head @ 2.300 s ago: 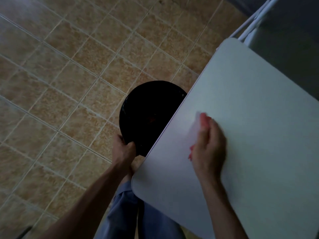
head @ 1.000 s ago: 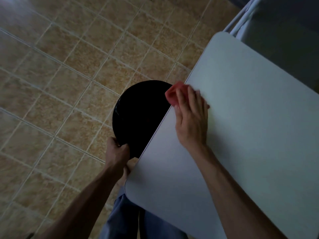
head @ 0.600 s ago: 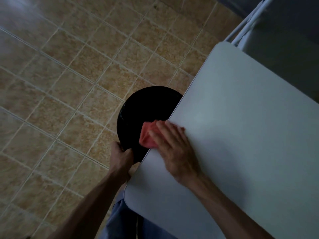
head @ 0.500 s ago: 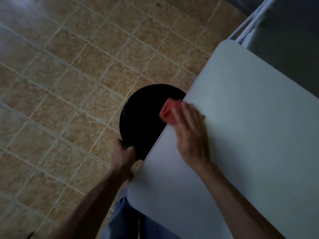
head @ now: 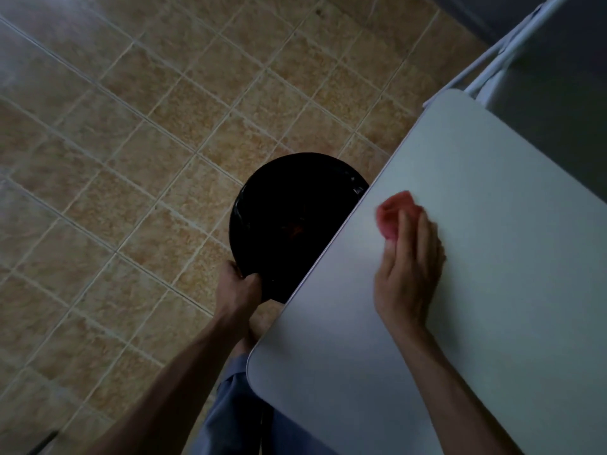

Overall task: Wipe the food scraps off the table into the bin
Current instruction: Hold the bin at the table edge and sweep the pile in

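A round black bin [head: 289,221] stands on the tiled floor, partly tucked under the left edge of the white table [head: 492,290]. My left hand [head: 238,285] grips the bin's near rim. A small red cloth [head: 395,215] lies on the tabletop a short way in from the edge, pressed flat under the fingers of my right hand [head: 409,274]. Something small and reddish shows dimly inside the bin. I see no scraps on the tabletop.
Beige floor tiles [head: 147,159] spread out to the left. A white metal frame [head: 486,70] and a dark surface sit beyond the table's far corner. My blue trouser leg [head: 230,415] shows below the table's near corner.
My right hand and the red cloth have moved back from the table edge over the bin onto the tabletop. My left hand has kept hold of the bin's rim.
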The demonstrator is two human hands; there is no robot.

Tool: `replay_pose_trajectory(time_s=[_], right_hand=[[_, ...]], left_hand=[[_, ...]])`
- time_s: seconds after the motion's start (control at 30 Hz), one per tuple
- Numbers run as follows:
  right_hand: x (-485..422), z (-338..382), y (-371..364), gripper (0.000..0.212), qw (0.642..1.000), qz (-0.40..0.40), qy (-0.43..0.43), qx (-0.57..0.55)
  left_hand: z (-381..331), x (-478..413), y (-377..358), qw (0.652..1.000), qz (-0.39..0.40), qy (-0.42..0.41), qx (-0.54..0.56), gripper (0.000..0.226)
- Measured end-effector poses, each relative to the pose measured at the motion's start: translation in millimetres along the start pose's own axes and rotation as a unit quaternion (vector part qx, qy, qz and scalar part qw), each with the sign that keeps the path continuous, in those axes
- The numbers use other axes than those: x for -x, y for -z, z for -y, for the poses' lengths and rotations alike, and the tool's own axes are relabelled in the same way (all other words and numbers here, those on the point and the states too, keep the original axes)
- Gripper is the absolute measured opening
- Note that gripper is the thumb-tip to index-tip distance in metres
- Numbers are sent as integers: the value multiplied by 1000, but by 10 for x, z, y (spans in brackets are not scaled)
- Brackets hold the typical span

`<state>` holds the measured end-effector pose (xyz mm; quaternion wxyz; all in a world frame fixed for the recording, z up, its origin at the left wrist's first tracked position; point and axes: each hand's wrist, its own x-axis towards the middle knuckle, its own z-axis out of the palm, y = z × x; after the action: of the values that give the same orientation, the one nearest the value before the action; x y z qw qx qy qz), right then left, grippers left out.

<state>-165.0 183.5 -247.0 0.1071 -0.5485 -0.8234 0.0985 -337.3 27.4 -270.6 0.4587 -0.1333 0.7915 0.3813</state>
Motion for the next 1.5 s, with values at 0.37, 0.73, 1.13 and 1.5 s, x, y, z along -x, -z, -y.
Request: replay_pose_trajectory(time_s=[0.37, 0.73, 1.13, 1.5], right_hand=[[-520, 1096, 280, 55, 989, 129, 79, -1], [-1089, 1839, -779, 55, 908, 407, 66, 70], [-797, 1859, -1835, 37, 892, 447, 57, 36], [-752, 1763, -1996, 54, 887, 460, 25, -13]], left_hand=[[97, -216, 328, 998, 12, 6, 53, 46], [891, -1100, 665, 994, -66, 35, 80, 51], [994, -1697, 717, 990, -112, 83, 37, 39], [1070, -1906, 743, 993, -80, 80, 14, 40]])
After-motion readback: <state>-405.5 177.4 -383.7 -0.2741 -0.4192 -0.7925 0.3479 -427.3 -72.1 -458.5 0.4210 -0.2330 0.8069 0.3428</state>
